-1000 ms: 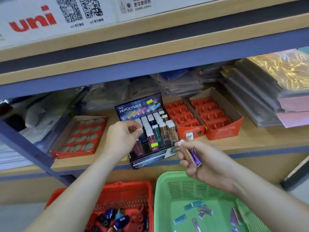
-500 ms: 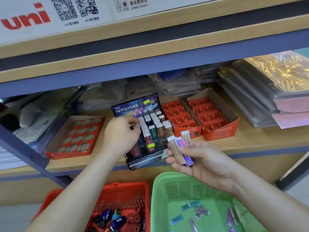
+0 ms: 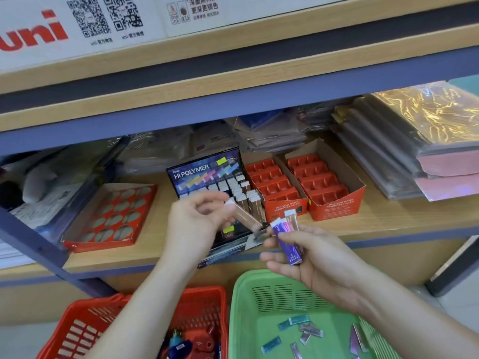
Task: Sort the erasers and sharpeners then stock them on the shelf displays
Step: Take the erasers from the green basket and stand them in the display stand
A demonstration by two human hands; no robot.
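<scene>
pinching a slim copper-sleeved eraser [image 3: 243, 216], left hand [image 3: 193, 224] should slot it upright into black cardboard display box [image 3: 204, 171]; right hand [image 3: 318, 260] clasps purple foil-sleeved erasers [image 3: 289, 240].

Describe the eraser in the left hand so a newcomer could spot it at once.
Find the black HI-POLYMER display box on the wooden shelf. In front of it the left hand pinches one eraser, tilted. It is bronze with a white end, unlike the purple erasers held in the right hand.

Bright even light, blurred left hand [image 3: 193, 224], bowed edges.
</scene>
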